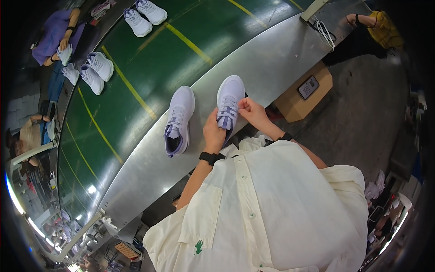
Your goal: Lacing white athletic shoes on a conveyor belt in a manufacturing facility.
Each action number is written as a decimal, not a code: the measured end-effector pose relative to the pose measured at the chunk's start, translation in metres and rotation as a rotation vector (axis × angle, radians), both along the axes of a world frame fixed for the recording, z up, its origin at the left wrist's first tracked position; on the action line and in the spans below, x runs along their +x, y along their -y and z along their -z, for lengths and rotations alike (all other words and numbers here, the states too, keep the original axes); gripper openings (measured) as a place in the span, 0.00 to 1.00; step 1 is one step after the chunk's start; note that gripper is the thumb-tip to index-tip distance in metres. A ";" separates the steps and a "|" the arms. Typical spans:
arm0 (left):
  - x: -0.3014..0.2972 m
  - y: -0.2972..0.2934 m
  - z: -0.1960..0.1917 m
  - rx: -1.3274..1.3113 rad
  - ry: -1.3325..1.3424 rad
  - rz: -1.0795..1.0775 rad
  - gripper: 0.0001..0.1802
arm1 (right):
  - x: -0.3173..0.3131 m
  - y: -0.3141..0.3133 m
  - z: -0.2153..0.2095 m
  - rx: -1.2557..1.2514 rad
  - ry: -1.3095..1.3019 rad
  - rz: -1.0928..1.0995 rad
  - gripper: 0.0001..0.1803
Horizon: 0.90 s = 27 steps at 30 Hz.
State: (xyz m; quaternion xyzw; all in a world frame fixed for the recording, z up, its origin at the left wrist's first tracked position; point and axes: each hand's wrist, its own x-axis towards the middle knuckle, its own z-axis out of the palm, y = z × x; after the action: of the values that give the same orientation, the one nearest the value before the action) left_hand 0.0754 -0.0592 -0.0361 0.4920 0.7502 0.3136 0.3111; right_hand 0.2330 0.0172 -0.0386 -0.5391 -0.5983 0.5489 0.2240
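Observation:
A pale lavender sneaker (230, 93) with white laces and darker purple trim is in front of me, over the metal ledge. My left hand (213, 131) is closed around its side near the heel opening. On the shoe's right side, my right hand (255, 115) has its fingertips pinched together beside the laces; whatever they pinch is too small to make out. To the left, apart from my hands, a matching sneaker (181, 111) rests upright on the ledge, toe pointing away.
The metal ledge (149, 158) borders a green conveyor belt (154, 63) with yellow lines. Two pairs of sneakers (97, 70) (145, 18) stand on the belt. A cardboard box (294, 106) with a label is to the right. Co-workers (59, 31) (380, 29) stand at far left and right.

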 end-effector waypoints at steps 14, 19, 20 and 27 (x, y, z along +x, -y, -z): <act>-0.009 0.014 -0.004 0.210 -0.466 0.331 0.38 | -0.028 -0.012 -0.021 0.236 0.014 -0.109 0.09; -0.003 0.018 0.006 0.199 -0.476 0.330 0.36 | -0.026 -0.009 -0.020 0.498 0.108 -0.191 0.10; -0.001 0.020 0.006 0.212 -0.488 0.320 0.35 | -0.027 -0.008 -0.016 0.580 0.168 -0.249 0.10; 0.003 0.027 0.012 0.231 -0.712 0.358 0.27 | -0.024 -0.016 -0.033 0.213 0.096 -0.327 0.14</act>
State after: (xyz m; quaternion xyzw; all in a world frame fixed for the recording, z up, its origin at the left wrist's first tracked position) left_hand 0.0786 -0.0864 -0.0484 0.7241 0.6734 0.1468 0.0245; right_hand 0.2089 0.0333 -0.0060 -0.4333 -0.7426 0.4854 0.1588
